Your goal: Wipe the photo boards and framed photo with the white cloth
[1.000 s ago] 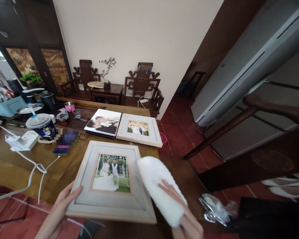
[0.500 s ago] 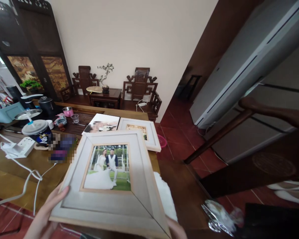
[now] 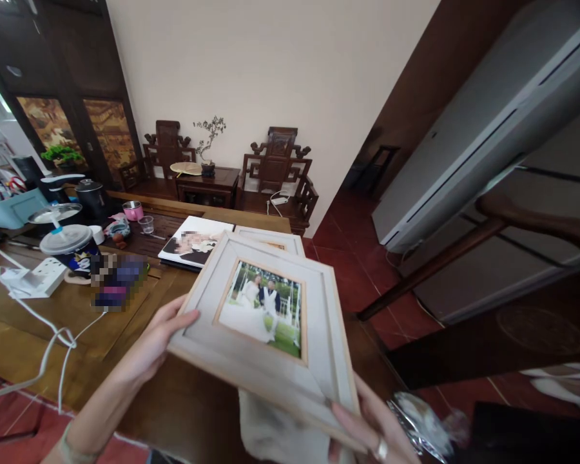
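Item: framed wedding photo, now lifted clear of the wooden table and tilted, where a second ago it lay flat. Your left hand pinches its left edge; your right hand clamps the lower right corner, with the white cloth now hanging beneath the frame. Second frame behind.

A second pale frame and a photo book are laid flat on the wooden table. A lidded cup (straw upright) is set beside a white power strip. Two carved chairs are placed against the wall.
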The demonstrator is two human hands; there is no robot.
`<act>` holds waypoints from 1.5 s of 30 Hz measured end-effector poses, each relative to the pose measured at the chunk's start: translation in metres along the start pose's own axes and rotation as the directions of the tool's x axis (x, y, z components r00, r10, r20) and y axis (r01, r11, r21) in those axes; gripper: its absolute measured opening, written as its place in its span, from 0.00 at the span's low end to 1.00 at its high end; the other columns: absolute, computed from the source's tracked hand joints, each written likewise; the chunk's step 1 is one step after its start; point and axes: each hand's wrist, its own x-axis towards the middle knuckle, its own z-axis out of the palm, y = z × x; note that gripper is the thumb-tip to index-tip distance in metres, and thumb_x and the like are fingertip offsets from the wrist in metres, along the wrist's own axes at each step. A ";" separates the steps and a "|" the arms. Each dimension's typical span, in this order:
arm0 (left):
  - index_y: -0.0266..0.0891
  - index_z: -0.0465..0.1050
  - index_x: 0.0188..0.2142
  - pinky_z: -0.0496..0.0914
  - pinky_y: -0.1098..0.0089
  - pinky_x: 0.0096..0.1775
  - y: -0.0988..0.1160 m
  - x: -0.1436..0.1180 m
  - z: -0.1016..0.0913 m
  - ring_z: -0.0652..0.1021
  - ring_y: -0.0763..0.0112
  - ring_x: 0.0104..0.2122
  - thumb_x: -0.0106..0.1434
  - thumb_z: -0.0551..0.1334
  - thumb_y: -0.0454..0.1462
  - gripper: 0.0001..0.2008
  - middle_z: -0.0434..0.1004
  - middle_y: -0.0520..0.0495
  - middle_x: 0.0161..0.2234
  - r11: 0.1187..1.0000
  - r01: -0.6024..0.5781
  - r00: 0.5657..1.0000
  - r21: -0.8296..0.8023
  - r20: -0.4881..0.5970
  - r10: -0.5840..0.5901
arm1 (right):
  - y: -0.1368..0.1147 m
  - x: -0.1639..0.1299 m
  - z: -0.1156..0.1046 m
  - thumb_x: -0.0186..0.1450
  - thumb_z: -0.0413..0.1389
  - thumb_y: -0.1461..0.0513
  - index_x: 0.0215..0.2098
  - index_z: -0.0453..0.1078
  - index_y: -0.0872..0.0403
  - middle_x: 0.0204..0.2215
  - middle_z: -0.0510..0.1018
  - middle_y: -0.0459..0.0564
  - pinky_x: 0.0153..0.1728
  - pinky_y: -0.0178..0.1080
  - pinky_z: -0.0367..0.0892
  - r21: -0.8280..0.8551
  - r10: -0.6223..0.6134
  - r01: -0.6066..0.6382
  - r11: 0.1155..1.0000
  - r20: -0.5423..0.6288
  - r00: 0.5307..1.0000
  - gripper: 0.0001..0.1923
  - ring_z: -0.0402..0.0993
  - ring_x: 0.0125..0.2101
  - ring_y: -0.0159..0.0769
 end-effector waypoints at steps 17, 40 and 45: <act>0.36 0.66 0.52 0.72 0.57 0.44 0.014 0.229 0.066 0.75 0.62 0.45 0.66 0.60 0.41 0.17 0.70 0.42 0.50 0.465 -0.225 0.966 0.856 0.135 0.219 | -0.026 0.246 -0.054 0.49 0.51 0.54 0.25 0.72 0.57 0.24 0.76 0.51 0.31 0.38 0.60 -0.453 -0.154 0.000 0.891 -0.301 0.941 0.15 0.69 0.31 0.42; 0.27 0.67 0.51 0.54 0.50 0.56 0.002 0.211 0.009 0.60 0.41 0.57 0.65 0.55 0.42 0.21 0.61 0.25 0.55 0.283 -0.074 0.889 0.956 -0.065 0.454 | -0.030 0.121 -0.012 0.67 0.49 0.57 0.62 0.58 0.48 0.56 0.64 0.56 0.57 0.50 0.59 -0.758 -0.588 0.426 0.494 0.070 0.806 0.25 0.61 0.56 0.45; 0.21 0.65 0.50 0.53 0.42 0.53 0.015 0.224 -0.048 0.57 0.30 0.58 0.58 0.63 0.45 0.29 0.58 0.17 0.55 0.443 0.143 0.854 0.885 -0.337 0.397 | -0.026 0.031 0.010 0.65 0.53 0.62 0.59 0.63 0.45 0.59 0.66 0.51 0.56 0.45 0.64 -0.673 -0.466 0.673 0.306 0.511 0.723 0.24 0.58 0.61 0.45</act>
